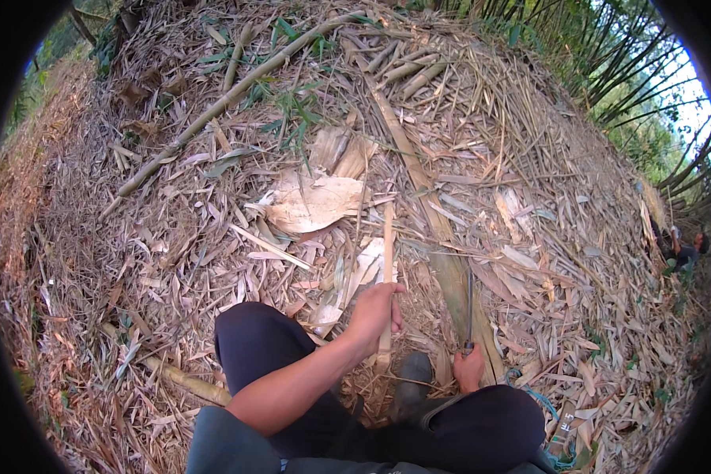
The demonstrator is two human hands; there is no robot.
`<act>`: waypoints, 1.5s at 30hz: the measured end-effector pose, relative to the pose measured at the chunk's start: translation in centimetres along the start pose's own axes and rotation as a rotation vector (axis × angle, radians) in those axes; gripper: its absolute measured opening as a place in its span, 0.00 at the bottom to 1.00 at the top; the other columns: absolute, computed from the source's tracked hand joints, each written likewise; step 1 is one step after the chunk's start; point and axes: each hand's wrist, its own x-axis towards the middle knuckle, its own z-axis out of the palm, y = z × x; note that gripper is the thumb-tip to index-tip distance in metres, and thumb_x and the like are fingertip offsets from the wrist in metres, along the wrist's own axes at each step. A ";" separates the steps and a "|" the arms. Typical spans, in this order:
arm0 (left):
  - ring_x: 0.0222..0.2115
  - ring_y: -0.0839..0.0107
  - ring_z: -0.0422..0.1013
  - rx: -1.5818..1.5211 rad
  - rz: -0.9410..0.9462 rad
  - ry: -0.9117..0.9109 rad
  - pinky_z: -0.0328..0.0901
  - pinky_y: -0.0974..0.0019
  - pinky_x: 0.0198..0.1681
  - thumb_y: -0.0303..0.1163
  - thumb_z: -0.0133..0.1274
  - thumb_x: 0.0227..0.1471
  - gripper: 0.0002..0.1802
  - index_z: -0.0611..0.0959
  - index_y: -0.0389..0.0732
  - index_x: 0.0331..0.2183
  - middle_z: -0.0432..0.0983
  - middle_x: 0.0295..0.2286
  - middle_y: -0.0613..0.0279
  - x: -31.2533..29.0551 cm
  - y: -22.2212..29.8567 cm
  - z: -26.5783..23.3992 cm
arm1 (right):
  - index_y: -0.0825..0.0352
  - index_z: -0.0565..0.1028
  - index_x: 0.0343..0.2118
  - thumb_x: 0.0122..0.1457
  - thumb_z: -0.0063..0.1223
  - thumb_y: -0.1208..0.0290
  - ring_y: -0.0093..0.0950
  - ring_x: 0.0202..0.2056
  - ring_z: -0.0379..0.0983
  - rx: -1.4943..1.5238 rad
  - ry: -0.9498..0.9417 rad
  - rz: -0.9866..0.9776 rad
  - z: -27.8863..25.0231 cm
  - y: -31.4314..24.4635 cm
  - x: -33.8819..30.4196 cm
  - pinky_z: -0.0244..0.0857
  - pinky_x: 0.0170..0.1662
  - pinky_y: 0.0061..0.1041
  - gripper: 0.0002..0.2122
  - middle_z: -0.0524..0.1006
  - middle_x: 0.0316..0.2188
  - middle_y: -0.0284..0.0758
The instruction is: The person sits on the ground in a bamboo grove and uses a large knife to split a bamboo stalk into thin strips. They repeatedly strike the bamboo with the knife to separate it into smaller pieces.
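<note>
My left hand (374, 314) is closed around a flat, pale bamboo strip (388, 237), which stands roughly upright between my knees. The strip sticks out above and below the fist. Close to my right knee, my right hand (469, 369) grips the handle of a knife (471, 304). Its long, thin, dark blade points away from me, beside a split bamboo pole (447, 276) on the ground. Seen nearly edge-on, the blade's full shape cannot be made out. My right forearm is mostly hidden behind the knee.
Dry leaves and bamboo sheaths cover the sloping ground, with a large pale sheath (314, 204) ahead. A long bamboo pole (213, 110) lies at the far left. Cut bamboo pieces (407, 69) are piled farther up. Another person (686, 251) is at the far right. Blue cord (547, 404) lies by my right knee.
</note>
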 end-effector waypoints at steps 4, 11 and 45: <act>0.12 0.72 0.63 -0.175 0.087 0.077 0.62 0.67 0.18 0.35 0.42 0.63 0.14 0.74 0.32 0.41 0.68 0.15 0.61 1.0 0.5 -0.5 | 0.67 0.72 0.44 0.48 0.61 0.66 0.52 0.37 0.76 0.014 -0.019 -0.051 0.2 2.3 1.4 0.69 0.40 0.45 0.20 0.79 0.31 0.51; 0.12 0.73 0.64 -0.347 0.245 0.156 0.61 0.68 0.17 0.35 0.47 0.65 0.12 0.71 0.35 0.39 0.70 0.16 0.60 -1.0 3.1 -2.0 | 0.69 0.73 0.50 0.46 0.64 0.64 0.48 0.41 0.78 -0.263 -0.095 0.005 0.0 2.6 3.5 0.71 0.46 0.42 0.27 0.80 0.36 0.50; 0.15 0.86 0.51 0.084 0.657 0.722 0.43 0.72 0.17 0.27 0.53 0.58 0.17 0.68 0.43 0.18 0.56 0.14 0.77 12.4 12.6 -15.2 | 0.70 0.74 0.39 0.55 0.59 0.48 0.43 0.39 0.76 -0.453 0.212 -0.534 1.8 -28.6 28.6 0.61 0.52 0.43 0.24 0.78 0.33 0.46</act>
